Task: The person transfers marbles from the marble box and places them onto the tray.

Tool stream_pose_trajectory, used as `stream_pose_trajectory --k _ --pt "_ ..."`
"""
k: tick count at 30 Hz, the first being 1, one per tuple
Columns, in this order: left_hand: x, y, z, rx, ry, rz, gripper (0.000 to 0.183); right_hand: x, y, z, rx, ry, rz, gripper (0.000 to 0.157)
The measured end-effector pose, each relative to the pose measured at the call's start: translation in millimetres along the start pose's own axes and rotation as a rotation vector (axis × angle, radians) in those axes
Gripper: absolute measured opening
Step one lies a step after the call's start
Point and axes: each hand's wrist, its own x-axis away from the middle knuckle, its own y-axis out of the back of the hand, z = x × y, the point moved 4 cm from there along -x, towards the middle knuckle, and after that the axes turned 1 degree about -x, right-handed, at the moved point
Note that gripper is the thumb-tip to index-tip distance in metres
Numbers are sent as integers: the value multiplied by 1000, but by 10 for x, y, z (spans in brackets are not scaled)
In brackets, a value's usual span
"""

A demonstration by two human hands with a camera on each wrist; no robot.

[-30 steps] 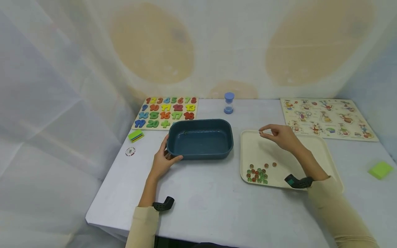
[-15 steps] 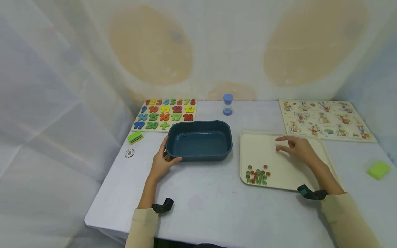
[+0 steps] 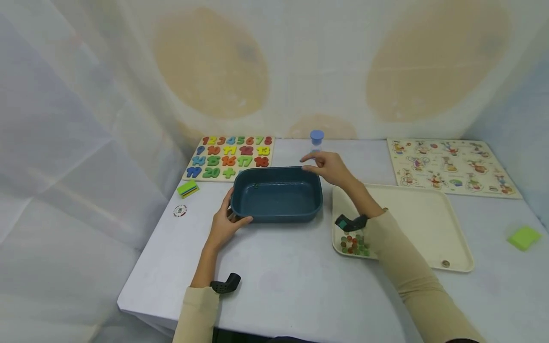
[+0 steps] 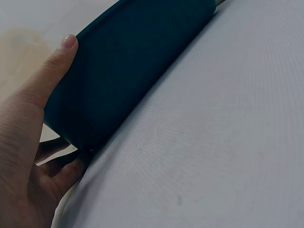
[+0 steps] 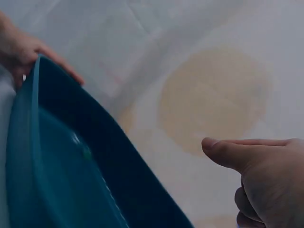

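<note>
My left hand [image 3: 226, 225] grips the near left corner of a dark teal basin [image 3: 276, 219], thumb on the near side and fingers round the left end. The left wrist view shows this thumb [image 4: 61, 61] against the outer wall. Inside the basin lies one small green marble [image 3: 256, 186]. My right hand [image 3: 330, 168] hovers at the basin's far right corner, index finger and thumb apart, nothing visible between them. A cream tray [image 3: 411, 224] on the right holds several red and green marbles [image 3: 353, 244], partly hidden by my sleeve. One lone marble [image 3: 445, 263] lies near the tray's front right corner.
Behind the basin stand a number puzzle board [image 3: 231, 157] and a blue sand timer [image 3: 317, 137], partly behind my right hand. A picture puzzle board [image 3: 454, 166] lies back right. Sponge-like blocks sit left [image 3: 188, 189] and right [image 3: 524, 237]. A round disc [image 3: 180, 210] lies left.
My right hand pinched a small marble over the tray, moved right with fingers parting, then swung left to the basin's far right corner. My left hand and the basin stayed put.
</note>
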Motion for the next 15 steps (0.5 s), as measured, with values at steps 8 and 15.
stream_pose_trajectory --k 8,15 --pt "-27 51 -25 14 17 -11 95 -599 -915 241 -51 24 186 28" --pt "-27 -9 72 -1 17 -2 96 -610 -1397 133 23 -80 330 29"
